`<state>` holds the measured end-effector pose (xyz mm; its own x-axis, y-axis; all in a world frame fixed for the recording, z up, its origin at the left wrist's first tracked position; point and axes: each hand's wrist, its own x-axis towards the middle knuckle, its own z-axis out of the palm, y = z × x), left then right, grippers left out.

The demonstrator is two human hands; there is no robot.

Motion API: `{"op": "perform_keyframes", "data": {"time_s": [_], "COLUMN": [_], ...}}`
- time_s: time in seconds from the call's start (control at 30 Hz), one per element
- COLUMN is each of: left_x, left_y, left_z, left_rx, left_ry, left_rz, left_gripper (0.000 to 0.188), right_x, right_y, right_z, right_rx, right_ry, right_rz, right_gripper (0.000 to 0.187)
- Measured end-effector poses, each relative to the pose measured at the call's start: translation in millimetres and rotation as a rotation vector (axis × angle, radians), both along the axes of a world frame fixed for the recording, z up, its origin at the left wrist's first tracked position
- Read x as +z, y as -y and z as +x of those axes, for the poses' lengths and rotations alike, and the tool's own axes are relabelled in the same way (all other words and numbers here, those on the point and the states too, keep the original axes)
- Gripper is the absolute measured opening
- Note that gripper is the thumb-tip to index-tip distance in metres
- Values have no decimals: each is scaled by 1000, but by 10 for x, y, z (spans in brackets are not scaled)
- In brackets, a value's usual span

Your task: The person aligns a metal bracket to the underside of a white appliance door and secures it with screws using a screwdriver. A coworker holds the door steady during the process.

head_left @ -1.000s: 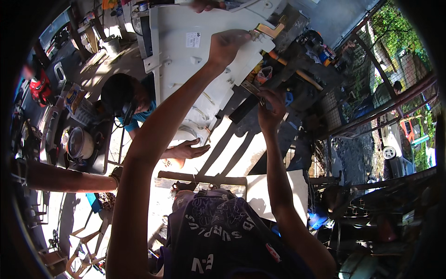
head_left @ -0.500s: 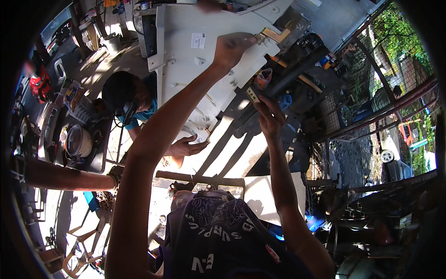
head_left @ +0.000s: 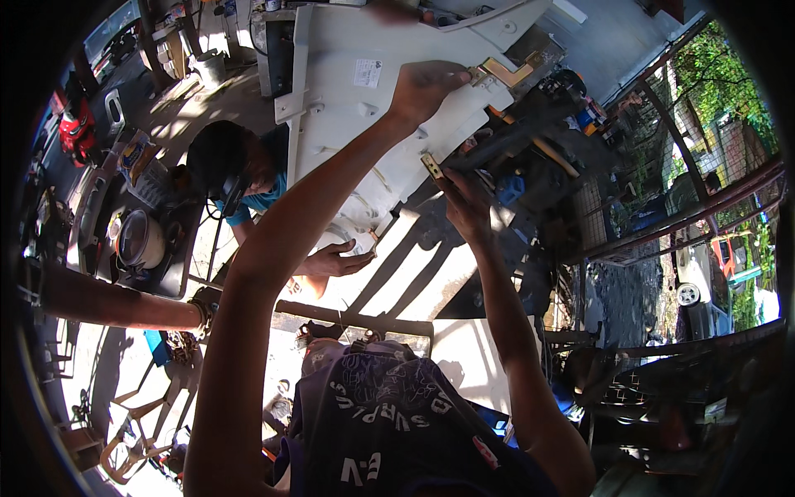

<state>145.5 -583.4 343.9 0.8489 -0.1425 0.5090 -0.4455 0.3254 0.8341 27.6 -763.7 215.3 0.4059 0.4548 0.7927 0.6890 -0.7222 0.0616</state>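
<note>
Head view: the left hand [head_left: 426, 93] was up at the pale panel [head_left: 338, 126], fingers curled by a brass bracket [head_left: 507, 73] at its edge, and whether they gripped it, I couldn't tell! Lower down, the right hand [head_left: 466, 203] pinched a small brass plate [head_left: 431, 165] near that edge, while a co-worker's hand [head_left: 334, 262], palm open, hung by the panel's bottom corner.

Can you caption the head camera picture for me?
Left hand by a gold bracket and pale panel; right hand holding a metal strip.
</note>
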Motion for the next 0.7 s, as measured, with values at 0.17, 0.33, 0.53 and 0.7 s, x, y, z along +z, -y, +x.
{"op": "perform_keyframes", "data": {"time_s": [0.17, 0.33, 0.53, 0.7], "left_x": [34, 62, 55, 51], "left_y": [1, -29, -38, -67], "left_z": [-24, -72, -35, -3], "left_rx": [22, 30, 27, 59], "left_ry": [27, 2, 7, 1], "left_rz": [3, 37, 23, 55], "left_gripper": [27, 27, 31, 31], "right_x": [-51, -18, -116, -159], "right_y": [4, 83, 102, 76], "right_z": [98, 140, 263, 263], "right_rx": [21, 26, -46, -45], "right_ry": [-78, -72, -89, -130], "right_rz": [-9, -41, -67, -17], "right_gripper": [32, 31, 32, 36]}}
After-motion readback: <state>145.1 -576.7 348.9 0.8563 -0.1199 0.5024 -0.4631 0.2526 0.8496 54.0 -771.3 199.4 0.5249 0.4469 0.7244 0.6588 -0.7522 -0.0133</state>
